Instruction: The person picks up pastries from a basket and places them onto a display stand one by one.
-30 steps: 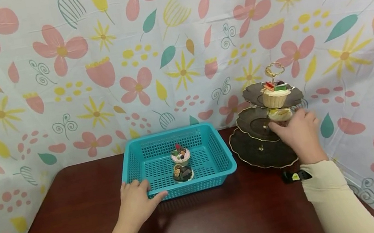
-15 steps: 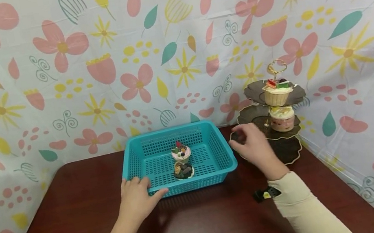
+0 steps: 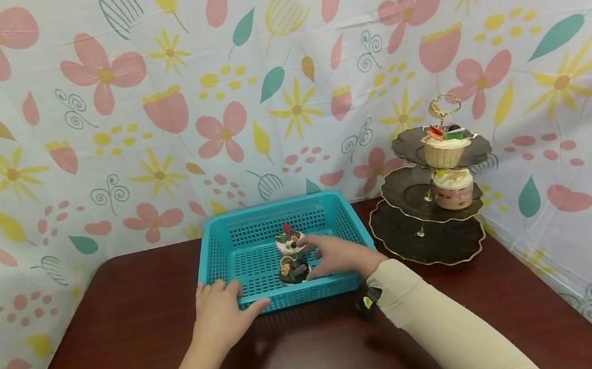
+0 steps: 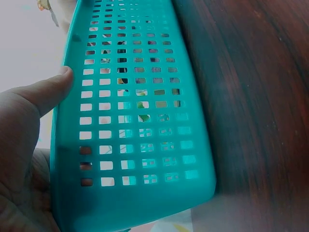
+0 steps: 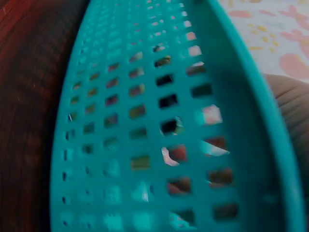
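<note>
A turquoise plastic basket (image 3: 213, 250) stands on the table with two cupcakes in it. The rear cupcake (image 3: 285, 246) has pale pink cream and fruit; the front one (image 3: 291, 271) has a dark chocolate-like topping. My left hand (image 3: 217, 312) grips the basket's front left rim, its thumb (image 4: 53, 87) at the rim in the left wrist view. My right hand (image 3: 340, 255) reaches over the front right of the basket, thumb and fingers spread beside the cupcakes. In the right wrist view the basket wall (image 5: 106, 125) hides most of that hand.
At the right stands a three-tier dark cake stand (image 3: 430, 247) with a gold handle. A fruit-topped cupcake (image 3: 445, 149) sits on its top tier, and a layered cream dessert (image 3: 454, 190) on the middle one. Flowered cloth (image 3: 147, 137) hangs behind the table (image 3: 138, 328).
My right hand has left the cake stand's middle tier, where the layered dessert now shows, and has moved left into the basket. My left hand stays on the rim.
</note>
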`<state>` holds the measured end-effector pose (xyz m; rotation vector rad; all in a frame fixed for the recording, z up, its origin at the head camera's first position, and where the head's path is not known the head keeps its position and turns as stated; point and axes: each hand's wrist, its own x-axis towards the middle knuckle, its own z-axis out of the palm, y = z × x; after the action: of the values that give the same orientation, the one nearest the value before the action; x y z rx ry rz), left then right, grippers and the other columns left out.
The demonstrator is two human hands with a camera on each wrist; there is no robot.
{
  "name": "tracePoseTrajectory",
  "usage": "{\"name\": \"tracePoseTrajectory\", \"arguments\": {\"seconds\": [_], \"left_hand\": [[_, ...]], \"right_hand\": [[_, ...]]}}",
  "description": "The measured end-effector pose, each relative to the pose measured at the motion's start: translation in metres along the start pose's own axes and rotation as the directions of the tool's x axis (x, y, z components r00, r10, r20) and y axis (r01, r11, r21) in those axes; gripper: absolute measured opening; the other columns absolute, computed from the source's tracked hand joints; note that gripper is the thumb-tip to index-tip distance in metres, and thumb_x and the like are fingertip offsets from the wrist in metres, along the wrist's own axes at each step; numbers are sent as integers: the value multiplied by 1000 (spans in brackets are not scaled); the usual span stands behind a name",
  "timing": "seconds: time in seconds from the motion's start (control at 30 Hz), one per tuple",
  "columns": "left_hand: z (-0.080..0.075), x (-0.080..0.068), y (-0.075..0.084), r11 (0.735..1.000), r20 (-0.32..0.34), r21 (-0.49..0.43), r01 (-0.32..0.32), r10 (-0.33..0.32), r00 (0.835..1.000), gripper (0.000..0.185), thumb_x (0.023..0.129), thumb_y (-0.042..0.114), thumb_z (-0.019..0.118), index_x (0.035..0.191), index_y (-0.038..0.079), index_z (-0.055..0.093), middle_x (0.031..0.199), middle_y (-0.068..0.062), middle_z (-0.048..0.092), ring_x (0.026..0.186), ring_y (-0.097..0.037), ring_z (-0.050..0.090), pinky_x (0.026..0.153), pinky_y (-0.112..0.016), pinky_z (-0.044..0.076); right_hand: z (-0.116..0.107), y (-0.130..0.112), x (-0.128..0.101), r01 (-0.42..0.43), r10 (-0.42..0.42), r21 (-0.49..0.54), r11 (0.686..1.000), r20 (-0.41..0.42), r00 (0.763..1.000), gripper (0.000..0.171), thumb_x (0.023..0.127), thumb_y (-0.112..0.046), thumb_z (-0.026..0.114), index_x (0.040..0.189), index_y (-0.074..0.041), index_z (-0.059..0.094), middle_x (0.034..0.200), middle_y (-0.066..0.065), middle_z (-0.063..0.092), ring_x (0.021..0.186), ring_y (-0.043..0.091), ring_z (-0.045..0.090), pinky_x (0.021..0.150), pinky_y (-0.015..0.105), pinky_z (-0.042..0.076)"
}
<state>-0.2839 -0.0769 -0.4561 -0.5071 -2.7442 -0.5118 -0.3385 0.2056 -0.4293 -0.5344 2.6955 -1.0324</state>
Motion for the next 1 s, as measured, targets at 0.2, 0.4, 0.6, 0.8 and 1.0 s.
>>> {"name": "tracePoseTrajectory", "arguments": {"seconds": [0.2, 0.4, 0.6, 0.8, 1.0], "left_hand": [[2, 1, 3, 1000, -3, -3, -11, 11, 1000, 53, 83, 62, 74, 89, 11, 62, 83, -2, 52, 88, -29, 54, 110, -72, 25], [2, 1, 2, 1000, 6, -9, -18, 18, 1000, 53, 84, 62, 73, 91, 11, 63, 84, -2, 52, 88, -28, 53, 110, -72, 24], [0, 0, -3, 1000, -5, 9, -7, 7, 1000, 57, 83, 63, 74, 92, 8, 65, 84, -4, 53, 90, -30, 54, 110, -72, 24], [0, 1, -4, 1000, -1, 16, -13, 13, 1000, 57, 84, 64, 72, 92, 9, 65, 84, -3, 52, 89, -29, 55, 110, -72, 25], [-1, 0, -2, 1000, 7, 2, -8, 8, 1000, 55, 83, 63, 74, 90, 9, 64, 83, -2, 52, 88, -29, 54, 110, -73, 24]], "right_hand": [[8, -1, 13, -37, 41, -85, 996, 45, 998, 72, 85, -19, 84, 147, -9, 47, 141, 15, 56, 126, 34, 57, 95, 50, 52], [17, -7, 18, -67, 77, -126, 990, 76, 994, 70, 88, -15, 80, 149, -8, 46, 145, 14, 51, 132, 34, 51, 100, 52, 49], [23, -12, 24, -81, 94, -158, 984, 79, 992, 71, 89, -17, 78, 151, -10, 44, 149, 13, 49, 135, 33, 49, 102, 52, 48], [23, -12, 24, -89, 102, -148, 985, 82, 991, 72, 88, -18, 78, 150, -10, 44, 143, 14, 54, 131, 32, 52, 102, 52, 47], [23, -8, 22, -84, 93, -119, 989, 76, 993, 73, 87, -19, 79, 151, -12, 44, 137, 11, 58, 124, 30, 57, 96, 50, 51]]}}
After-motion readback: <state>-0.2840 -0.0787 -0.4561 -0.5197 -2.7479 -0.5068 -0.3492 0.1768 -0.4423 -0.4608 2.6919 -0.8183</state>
